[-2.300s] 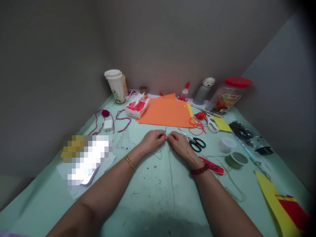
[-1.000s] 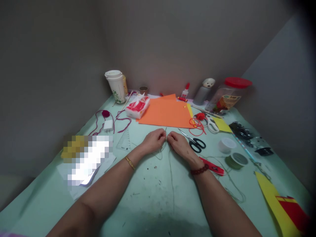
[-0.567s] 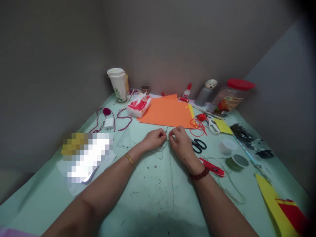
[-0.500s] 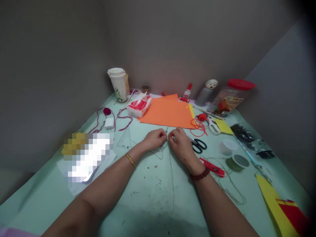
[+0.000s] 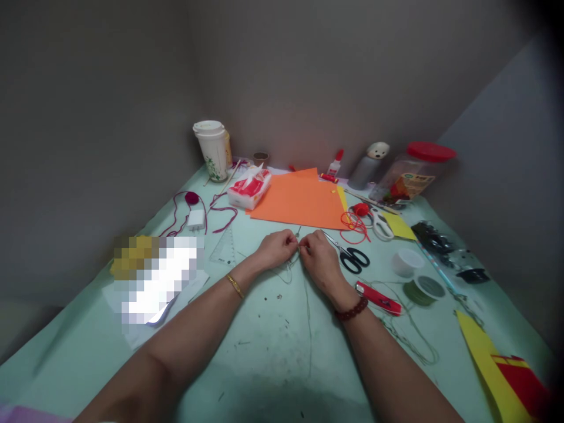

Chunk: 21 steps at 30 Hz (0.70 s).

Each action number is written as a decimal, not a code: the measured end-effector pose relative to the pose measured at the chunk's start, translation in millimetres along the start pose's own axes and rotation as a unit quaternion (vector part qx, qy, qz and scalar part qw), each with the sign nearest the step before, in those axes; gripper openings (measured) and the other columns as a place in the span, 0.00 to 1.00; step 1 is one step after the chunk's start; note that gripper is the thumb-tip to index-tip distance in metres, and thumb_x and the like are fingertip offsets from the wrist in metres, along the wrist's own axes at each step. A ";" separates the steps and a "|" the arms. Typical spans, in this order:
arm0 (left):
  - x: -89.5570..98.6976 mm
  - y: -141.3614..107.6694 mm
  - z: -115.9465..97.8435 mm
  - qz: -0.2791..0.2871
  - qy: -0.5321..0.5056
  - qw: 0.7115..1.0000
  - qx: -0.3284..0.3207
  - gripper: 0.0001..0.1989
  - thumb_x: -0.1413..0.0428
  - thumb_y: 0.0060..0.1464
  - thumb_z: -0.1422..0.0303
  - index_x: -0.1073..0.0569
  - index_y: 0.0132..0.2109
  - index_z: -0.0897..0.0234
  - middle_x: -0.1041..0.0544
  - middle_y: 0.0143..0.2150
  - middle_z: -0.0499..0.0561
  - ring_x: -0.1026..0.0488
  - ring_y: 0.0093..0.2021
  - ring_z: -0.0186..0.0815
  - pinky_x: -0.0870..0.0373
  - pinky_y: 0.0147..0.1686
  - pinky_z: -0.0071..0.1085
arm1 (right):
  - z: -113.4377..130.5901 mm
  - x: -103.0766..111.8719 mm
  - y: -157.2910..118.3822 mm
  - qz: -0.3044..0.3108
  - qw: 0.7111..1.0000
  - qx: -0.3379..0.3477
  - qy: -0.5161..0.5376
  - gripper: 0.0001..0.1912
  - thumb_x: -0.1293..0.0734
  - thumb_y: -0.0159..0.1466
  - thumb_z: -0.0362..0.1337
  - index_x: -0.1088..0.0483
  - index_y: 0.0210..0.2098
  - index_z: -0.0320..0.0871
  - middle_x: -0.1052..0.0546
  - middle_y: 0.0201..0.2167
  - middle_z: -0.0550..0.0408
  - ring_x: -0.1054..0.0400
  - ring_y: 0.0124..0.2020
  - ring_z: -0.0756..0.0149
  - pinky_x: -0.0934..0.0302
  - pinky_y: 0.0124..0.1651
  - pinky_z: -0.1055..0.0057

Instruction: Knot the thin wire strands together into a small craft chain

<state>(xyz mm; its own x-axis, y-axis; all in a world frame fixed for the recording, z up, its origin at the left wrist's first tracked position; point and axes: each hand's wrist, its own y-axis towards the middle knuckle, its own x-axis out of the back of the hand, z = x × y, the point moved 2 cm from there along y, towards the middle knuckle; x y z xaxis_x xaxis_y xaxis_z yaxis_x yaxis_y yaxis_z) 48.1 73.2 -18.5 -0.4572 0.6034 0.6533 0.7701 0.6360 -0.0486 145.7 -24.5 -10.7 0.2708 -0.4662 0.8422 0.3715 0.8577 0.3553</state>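
Observation:
My left hand (image 5: 278, 248) and my right hand (image 5: 320, 254) meet near the middle of the table, their fingertips pinched and almost touching. Both appear closed on a thin green cord (image 5: 308, 317), whose loose end hangs from my right fingers down along the tabletop. What the fingertips do at the cord is too small to make out. Beneath my left hand lies a loop of pale thread (image 5: 287, 277). Black-handled scissors (image 5: 353, 260) rest just right of my right hand, and a red utility knife (image 5: 379, 298) lies beside that wrist.
Orange paper (image 5: 299, 200) and a tissue pack (image 5: 249, 188) lie beyond my hands. At left are a clear set square (image 5: 224, 248), a white charger (image 5: 196, 220) and a blurred bright phone (image 5: 161, 282). A green cord spool (image 5: 423, 291), a lidded jar (image 5: 409, 176) and yellow paper (image 5: 478, 346) occupy the right.
My right hand has shifted slightly left and its fingers have curled in more, uncovering the scissors' blades. My left hand stays nearly in place.

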 end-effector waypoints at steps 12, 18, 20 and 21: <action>3.8 -2.3 -5.5 0.015 0.010 1.000 0.018 0.08 0.50 0.52 0.63 0.31 0.33 0.62 0.26 0.27 0.46 0.33 0.29 0.31 0.42 0.27 0.25 | -7.4 -3.5 1.8 0.004 0.998 -0.017 0.063 0.05 0.41 0.58 0.31 0.35 0.28 0.43 0.33 0.29 0.54 0.39 0.30 0.65 0.47 0.32 0.70; 2.9 -2.0 -4.9 0.008 0.015 1.000 0.013 0.09 0.51 0.53 0.63 0.30 0.33 0.62 0.26 0.29 0.47 0.33 0.29 0.31 0.42 0.27 0.25 | -7.9 -4.1 2.0 0.006 0.998 -0.013 0.064 0.05 0.41 0.58 0.31 0.35 0.27 0.43 0.33 0.29 0.54 0.39 0.30 0.65 0.47 0.33 0.70; 3.0 -2.2 -4.9 0.009 0.018 1.000 0.010 0.09 0.51 0.53 0.63 0.31 0.33 0.62 0.26 0.29 0.47 0.33 0.29 0.31 0.43 0.27 0.25 | -8.1 -4.6 1.9 0.008 0.998 -0.011 0.067 0.05 0.41 0.58 0.31 0.36 0.27 0.43 0.33 0.29 0.54 0.39 0.30 0.65 0.47 0.32 0.70; 3.1 -2.3 -5.0 0.009 0.019 1.000 0.009 0.09 0.51 0.53 0.63 0.31 0.33 0.62 0.26 0.29 0.47 0.33 0.29 0.31 0.42 0.27 0.25 | -8.1 -4.8 1.8 0.008 0.997 -0.012 0.069 0.05 0.41 0.57 0.31 0.36 0.27 0.43 0.33 0.29 0.54 0.39 0.30 0.66 0.47 0.32 0.70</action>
<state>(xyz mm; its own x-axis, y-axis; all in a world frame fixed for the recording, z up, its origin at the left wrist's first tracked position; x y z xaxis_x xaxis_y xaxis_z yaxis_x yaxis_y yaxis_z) 47.2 71.2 -12.6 -0.4257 0.5970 0.6800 0.7700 0.6337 -0.0742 152.2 -22.5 -17.4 0.3968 -0.4785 0.7833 0.3861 0.8612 0.3306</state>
